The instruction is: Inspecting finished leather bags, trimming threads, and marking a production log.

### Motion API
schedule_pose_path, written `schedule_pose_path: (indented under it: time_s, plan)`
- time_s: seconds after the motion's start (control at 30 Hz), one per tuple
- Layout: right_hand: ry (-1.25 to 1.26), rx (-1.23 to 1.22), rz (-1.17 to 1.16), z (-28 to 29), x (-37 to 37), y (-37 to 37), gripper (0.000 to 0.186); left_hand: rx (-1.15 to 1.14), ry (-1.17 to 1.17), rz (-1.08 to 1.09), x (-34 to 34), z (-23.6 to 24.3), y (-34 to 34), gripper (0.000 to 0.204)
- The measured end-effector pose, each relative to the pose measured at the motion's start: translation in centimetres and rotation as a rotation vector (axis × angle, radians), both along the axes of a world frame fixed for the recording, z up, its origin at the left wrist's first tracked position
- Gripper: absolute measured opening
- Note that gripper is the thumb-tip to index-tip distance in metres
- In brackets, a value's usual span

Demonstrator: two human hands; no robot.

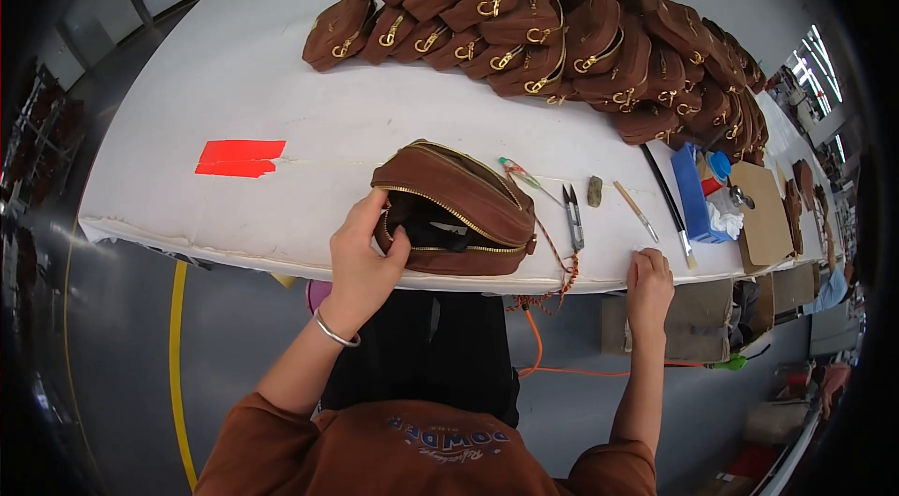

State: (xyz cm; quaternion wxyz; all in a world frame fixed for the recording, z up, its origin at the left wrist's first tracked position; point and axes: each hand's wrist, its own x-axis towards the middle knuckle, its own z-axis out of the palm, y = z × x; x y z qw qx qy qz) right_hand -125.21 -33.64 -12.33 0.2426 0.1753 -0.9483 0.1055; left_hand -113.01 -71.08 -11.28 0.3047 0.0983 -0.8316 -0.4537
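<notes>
A small brown zip bag (459, 206) lies near the table's front edge, its gold zipper parted so the dark lining shows. My left hand (367, 238) grips the bag's left end, fingers behind the rim and thumb at the opening. Inside the mouth, a small pale patch is visible but too small to identify. At the table's front edge on the right, my right hand (649, 285) rests with its fingers curled in; its palm is hidden. The nearest things to it are a thin wooden-handled brush (639, 213) and a longer black-handled brush (670, 210).
Many similar brown bags (524, 18) are heaped along the far side of the white table (187, 93). Black thread snips (573, 215), a small stone-like lump (595, 192) and a blue bin (691, 192) sit right of the bag. Red tape (239, 159) marks the left. A cardboard box (693, 309) stands below.
</notes>
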Motion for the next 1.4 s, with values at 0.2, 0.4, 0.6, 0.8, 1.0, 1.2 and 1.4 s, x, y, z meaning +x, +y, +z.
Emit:
schedule_pose_path:
  time_s: [0.2,0.4,0.6,0.8,1.0,1.2,1.4]
  plan:
    - [-0.043,0.291,0.059,1.9,0.5,-1.6,0.012,-0.004,-0.008,0.021,0.3,1.1,0.6,0.047]
    - [-0.307,-0.697,0.374,4.5,5.4,-11.7,0.018,-0.175,0.042,0.101,0.7,0.6,0.2,0.047]
    - [-0.213,-0.745,0.579,5.0,6.2,-16.5,0.032,0.009,0.138,0.020,1.1,0.0,0.3,0.042]
    - [-0.168,-0.599,0.634,6.2,4.7,-20.0,0.036,0.472,0.176,-0.175,2.0,-0.2,-1.4,0.040]
    - [-0.038,-0.339,0.704,5.9,4.6,-22.6,0.033,0.803,0.130,-0.206,2.1,2.6,-1.5,0.047]
    - [-0.029,-0.469,0.757,4.8,6.5,-24.4,0.016,0.566,0.096,0.119,0.7,1.2,-2.8,0.058]
    - [0.051,-0.554,0.788,4.9,6.8,-25.4,0.016,0.473,0.034,0.053,-0.1,1.6,-2.9,0.039]
